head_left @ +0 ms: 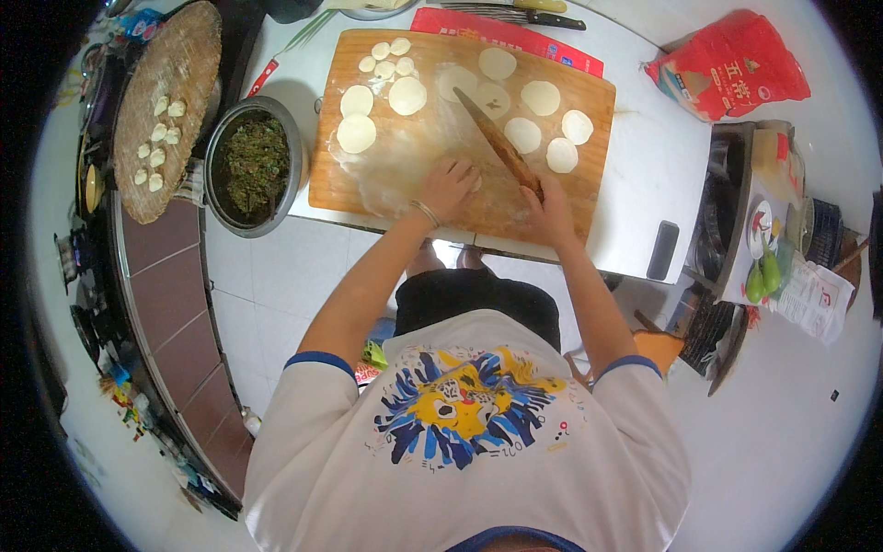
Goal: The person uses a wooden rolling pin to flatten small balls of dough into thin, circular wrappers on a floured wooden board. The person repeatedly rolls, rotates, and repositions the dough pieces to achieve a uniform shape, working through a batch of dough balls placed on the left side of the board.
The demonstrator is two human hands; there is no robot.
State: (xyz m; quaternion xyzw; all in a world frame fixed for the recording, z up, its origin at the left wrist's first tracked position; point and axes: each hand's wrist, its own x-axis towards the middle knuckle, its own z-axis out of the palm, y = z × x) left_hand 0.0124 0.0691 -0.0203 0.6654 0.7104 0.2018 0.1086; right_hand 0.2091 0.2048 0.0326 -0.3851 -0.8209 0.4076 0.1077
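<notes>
My right hand (pixel 550 213) grips one end of a wooden rolling pin (pixel 497 138), which slants away to the upper left over the board. To its left, my left hand (pixel 448 189) rests low on the floured wooden cutting board (pixel 395 170), its fingers curled over a small piece of dough (pixel 475 182) that is mostly hidden. Several round dough wrappers (pixel 541 97) lie on the right half of the board. More flat wrappers (pixel 356 133) sit at the left, below a cluster of small dough discs (pixel 385 69).
A dark pot of chopped green filling (pixel 256 166) stands left of the board. Beyond it, a round tray (pixel 170 83) carries several dumplings (pixel 158 132). A knife (pixel 556 18) lies behind the board. On the right are a red bag (pixel 731 66) and a phone (pixel 662 250) near the table edge.
</notes>
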